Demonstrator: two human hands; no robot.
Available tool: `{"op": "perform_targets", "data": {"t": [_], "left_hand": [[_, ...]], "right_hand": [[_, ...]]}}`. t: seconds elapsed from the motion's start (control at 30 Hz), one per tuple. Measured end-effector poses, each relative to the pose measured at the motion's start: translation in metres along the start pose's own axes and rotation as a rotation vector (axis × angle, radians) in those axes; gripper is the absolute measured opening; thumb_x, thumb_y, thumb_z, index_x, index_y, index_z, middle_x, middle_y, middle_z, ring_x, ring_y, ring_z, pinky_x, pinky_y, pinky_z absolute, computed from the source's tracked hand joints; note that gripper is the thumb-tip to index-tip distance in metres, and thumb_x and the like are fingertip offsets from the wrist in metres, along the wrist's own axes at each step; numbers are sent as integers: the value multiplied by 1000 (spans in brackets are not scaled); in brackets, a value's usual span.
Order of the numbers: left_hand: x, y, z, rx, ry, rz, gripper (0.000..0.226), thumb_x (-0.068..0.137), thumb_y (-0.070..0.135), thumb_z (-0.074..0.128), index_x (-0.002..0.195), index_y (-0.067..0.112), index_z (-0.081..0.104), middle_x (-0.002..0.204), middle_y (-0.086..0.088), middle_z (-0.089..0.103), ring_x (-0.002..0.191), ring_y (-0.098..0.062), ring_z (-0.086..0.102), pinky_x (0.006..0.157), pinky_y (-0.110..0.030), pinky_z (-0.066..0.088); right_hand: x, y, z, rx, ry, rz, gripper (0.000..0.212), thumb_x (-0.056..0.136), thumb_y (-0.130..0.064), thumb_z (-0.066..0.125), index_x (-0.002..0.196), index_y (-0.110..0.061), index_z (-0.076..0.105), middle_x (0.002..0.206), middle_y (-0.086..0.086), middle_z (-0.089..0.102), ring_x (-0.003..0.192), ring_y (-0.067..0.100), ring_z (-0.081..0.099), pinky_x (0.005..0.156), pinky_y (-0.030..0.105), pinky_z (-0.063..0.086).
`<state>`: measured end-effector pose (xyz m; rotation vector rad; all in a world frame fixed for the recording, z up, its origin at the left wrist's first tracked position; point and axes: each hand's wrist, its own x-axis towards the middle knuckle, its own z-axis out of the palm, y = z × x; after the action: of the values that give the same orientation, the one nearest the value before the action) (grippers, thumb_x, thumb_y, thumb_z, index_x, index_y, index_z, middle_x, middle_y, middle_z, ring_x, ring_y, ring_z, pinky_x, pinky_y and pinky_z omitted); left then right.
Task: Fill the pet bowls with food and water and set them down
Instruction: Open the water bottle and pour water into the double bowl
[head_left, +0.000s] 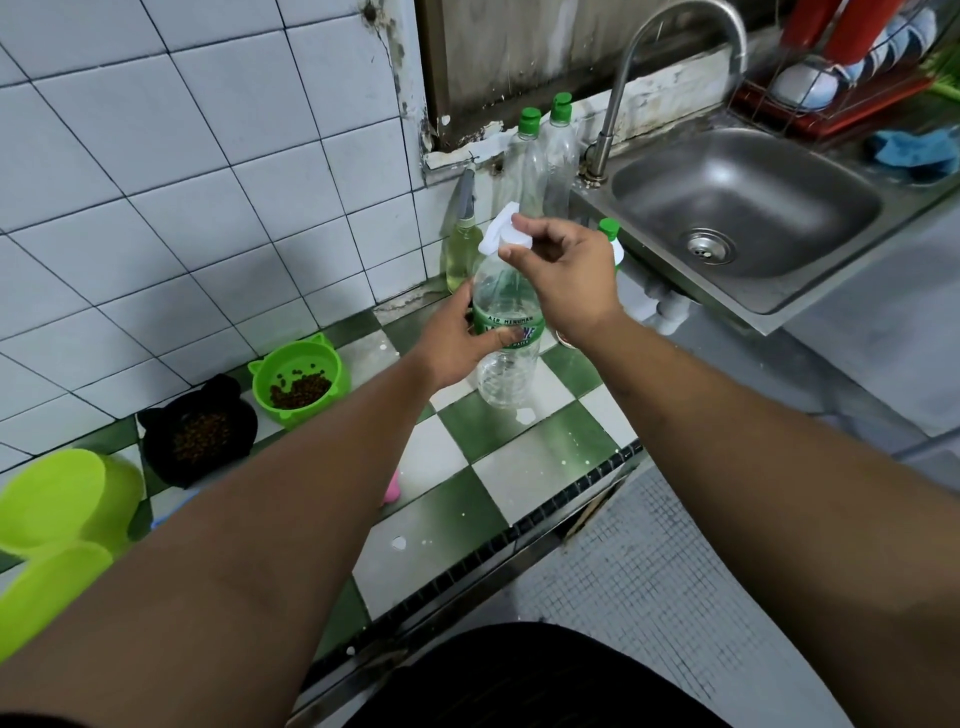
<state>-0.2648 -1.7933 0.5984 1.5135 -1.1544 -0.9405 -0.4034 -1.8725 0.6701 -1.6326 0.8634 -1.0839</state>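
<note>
A clear plastic water bottle (506, 364) with a green label stands upright on the green-and-white checkered counter (540, 457). My left hand (457, 343) grips its body at the label. My right hand (561, 270) pinches the white cap (511, 236) at the top of the bottle. A green cat-eared bowl (298, 382) with brown kibble sits by the tiled wall. Beside it, to the left, a black cat-eared bowl (200, 431) also holds kibble.
A lime green container (62, 499) sits at the far left. Two clear bottles with green caps (545, 156) and a yellowish spray bottle (462, 249) stand by the wall. A steel sink (748, 208) with a tap (680, 31) lies right, a dish rack (841, 67) beyond it.
</note>
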Motion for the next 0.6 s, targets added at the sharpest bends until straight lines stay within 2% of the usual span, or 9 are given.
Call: {"op": "perform_targets", "data": {"t": [0.1, 0.23, 0.37, 0.43, 0.53, 0.6], "left_hand": [[-1, 1, -1, -1, 4, -8, 84, 69, 39, 92, 140, 22, 51, 126, 7, 71, 119, -12, 66, 110, -46, 49], [-2, 2, 0, -2, 17, -15, 87, 67, 43, 93, 141, 24, 50, 127, 7, 70, 120, -12, 66, 110, -45, 49], [-3, 1, 0, 11, 21, -5, 87, 66, 47, 92, 139, 26, 50, 128, 7, 70, 122, -13, 65, 110, -45, 48], [-2, 0, 1, 13, 26, -2, 83, 68, 40, 92, 138, 25, 51, 127, 5, 70, 120, -14, 65, 110, -46, 48], [0, 0, 5, 5, 17, 6, 74, 75, 22, 91, 137, 21, 51, 126, 3, 70, 119, -14, 66, 110, -43, 49], [0, 1, 6, 5, 11, 4, 71, 76, 20, 90, 134, 26, 51, 125, 6, 70, 118, -11, 66, 109, -39, 50]], "right_hand": [[1, -3, 6, -4, 65, 10, 33, 75, -12, 86, 106, -6, 75, 103, -1, 75, 96, 7, 72, 92, 32, 58], [-1, -5, 12, -21, 129, 1, 29, 73, -12, 87, 99, -6, 77, 92, 0, 74, 76, -3, 65, 83, 23, 58], [-4, -5, 13, -9, 149, -10, 26, 73, -11, 87, 97, -6, 76, 91, -1, 74, 73, -10, 63, 80, 17, 56], [-6, -5, 11, -6, 160, -16, 27, 73, -11, 87, 98, -6, 76, 93, -1, 75, 78, -7, 66, 82, 19, 56], [-9, -1, 8, -1, 146, -22, 29, 74, -12, 86, 101, -8, 76, 101, -2, 75, 94, 6, 71, 91, 30, 58], [-10, 3, 5, 4, 113, -34, 30, 76, -9, 84, 104, -9, 74, 106, -1, 74, 101, 7, 70, 96, 31, 56]]}}
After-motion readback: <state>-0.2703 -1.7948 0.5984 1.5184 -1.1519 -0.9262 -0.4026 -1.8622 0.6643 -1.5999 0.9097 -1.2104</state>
